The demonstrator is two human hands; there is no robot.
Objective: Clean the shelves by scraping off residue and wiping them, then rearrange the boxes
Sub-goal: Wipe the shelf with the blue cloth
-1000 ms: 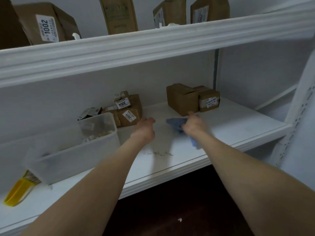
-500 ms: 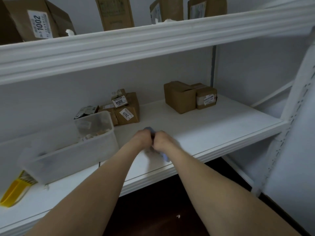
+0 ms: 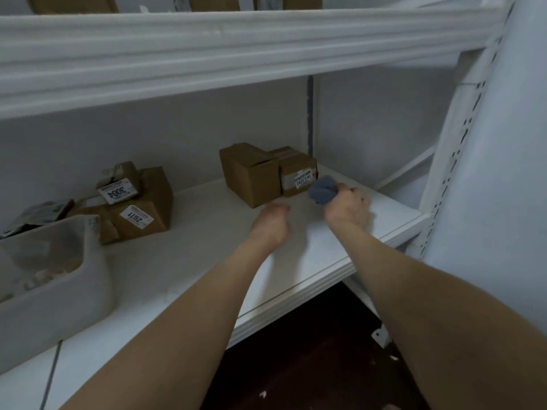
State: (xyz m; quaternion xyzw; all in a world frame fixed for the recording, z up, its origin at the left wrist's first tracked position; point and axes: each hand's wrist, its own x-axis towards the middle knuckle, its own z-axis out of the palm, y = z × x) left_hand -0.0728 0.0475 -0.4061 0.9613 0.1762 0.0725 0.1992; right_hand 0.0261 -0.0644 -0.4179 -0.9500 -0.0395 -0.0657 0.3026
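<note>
My right hand (image 3: 347, 208) grips a bunched blue-grey cloth (image 3: 322, 190) on the white middle shelf (image 3: 207, 255), just in front of the labelled brown box (image 3: 297, 171). A bigger plain brown box (image 3: 250, 173) stands against that box's left side. My left hand (image 3: 272, 221) hovers over the shelf beside the right hand, fingers curled under and nothing visible in them. Further left sit the boxes marked 2011 (image 3: 139, 208) and 3004 (image 3: 118, 184), one on top of the other.
A translucent plastic tub (image 3: 56, 276) with small items stands at the left. The upper shelf's thick front edge (image 3: 236, 51) overhangs the work area. A white perforated upright (image 3: 453, 161) closes the right side. Dark floor (image 3: 310, 365) lies below.
My right hand swept the cloth from beside my left hand at the shelf's front to the right, up to the labelled box. The left hand moved right too.
</note>
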